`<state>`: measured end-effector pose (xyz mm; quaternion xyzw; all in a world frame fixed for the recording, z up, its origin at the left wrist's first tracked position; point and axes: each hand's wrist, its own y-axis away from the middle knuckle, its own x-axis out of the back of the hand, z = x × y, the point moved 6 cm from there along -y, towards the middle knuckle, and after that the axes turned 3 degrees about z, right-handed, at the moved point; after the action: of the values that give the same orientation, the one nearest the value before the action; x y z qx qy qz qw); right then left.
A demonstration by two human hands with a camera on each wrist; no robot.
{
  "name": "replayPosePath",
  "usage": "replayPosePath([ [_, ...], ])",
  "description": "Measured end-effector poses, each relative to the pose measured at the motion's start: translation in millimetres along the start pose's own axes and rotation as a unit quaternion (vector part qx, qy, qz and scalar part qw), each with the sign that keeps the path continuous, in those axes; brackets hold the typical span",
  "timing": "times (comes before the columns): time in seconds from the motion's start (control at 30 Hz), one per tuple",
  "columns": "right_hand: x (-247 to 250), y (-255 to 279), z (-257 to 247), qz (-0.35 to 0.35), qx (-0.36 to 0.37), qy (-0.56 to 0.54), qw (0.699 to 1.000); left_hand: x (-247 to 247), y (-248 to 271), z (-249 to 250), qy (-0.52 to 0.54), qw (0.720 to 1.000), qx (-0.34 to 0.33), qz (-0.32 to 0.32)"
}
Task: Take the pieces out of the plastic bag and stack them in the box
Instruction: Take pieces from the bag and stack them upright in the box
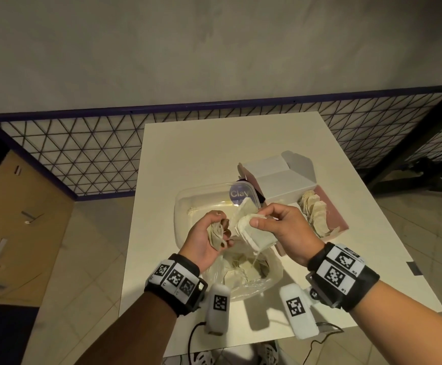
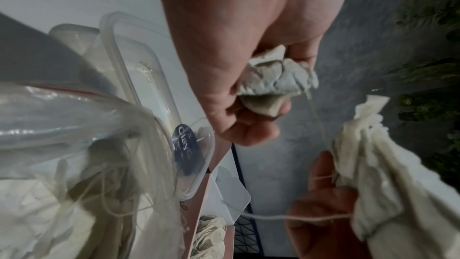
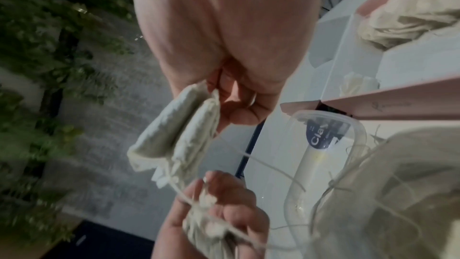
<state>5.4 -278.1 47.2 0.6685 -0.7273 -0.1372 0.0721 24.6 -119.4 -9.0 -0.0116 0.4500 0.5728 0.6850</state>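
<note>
Tea bags (image 1: 254, 234): flat bunch pinched in right hand (image 1: 283, 233), count unclear, edges overlap; crumpled bunch (image 1: 216, 234) clenched in left hand (image 1: 209, 239). Strings tangle between both. Both bunches held above plastic bag (image 1: 243, 275), its contents a blur. Pink box (image 1: 333, 219) right of plastic bag, row of tea bags inside, uncountable. One clear tub (image 1: 188, 206) behind plastic bag, partly hidden by hands.

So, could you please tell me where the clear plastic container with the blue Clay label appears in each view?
Head: the clear plastic container sits mid-table, beyond both hands, left of the pink box.
Left wrist: left of centre, running down to the label, behind the plastic bag.
Right wrist: lower right, below the pink box.
Shared landmark: the blue Clay label.
</note>
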Motion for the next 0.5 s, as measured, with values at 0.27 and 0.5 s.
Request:
replayPosePath([
  [0.27,1,1,13,0.019,-0.108,-0.191,0.975,-20,14,-5,-0.092,0.99,-0.012,-0.109],
  [0.5,6,6,20,0.045,-0.068,-0.117,0.99,-25,15,3,-0.211,0.972,-0.09,-0.057],
])
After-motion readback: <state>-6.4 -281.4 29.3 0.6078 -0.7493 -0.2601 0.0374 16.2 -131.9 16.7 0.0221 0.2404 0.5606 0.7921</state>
